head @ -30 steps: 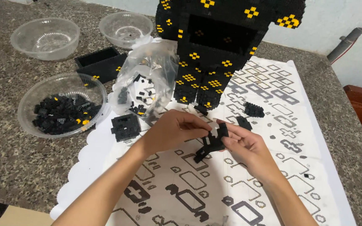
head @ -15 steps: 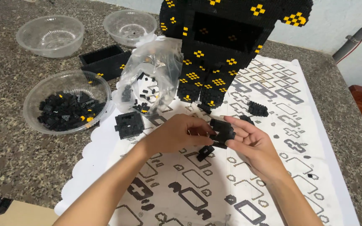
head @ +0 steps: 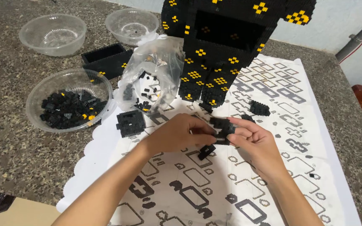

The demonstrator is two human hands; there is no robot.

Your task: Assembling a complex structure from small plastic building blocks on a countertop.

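Observation:
Both my hands meet over a white patterned mat (head: 273, 175). Between them is a small black brick assembly (head: 220, 125). My left hand (head: 177, 134) pinches it from the left and my right hand (head: 254, 140) grips it from the right. A loose black piece (head: 206, 151) lies on the mat just below the hands. A tall black model with yellow studs (head: 227, 46) stands right behind them.
A clear bowl of black bricks (head: 70, 104) sits at left, two see-through bowls (head: 53, 33) (head: 131, 25) at the back. A plastic bag of pieces (head: 151, 79), a black tray (head: 105, 58), a square black block (head: 130, 122) and another black chunk (head: 259, 108) lie nearby. Stone counter around.
My hands lifted the small black assembly slightly and turned it; the right hand's fingers shifted over it. The view drifted a little.

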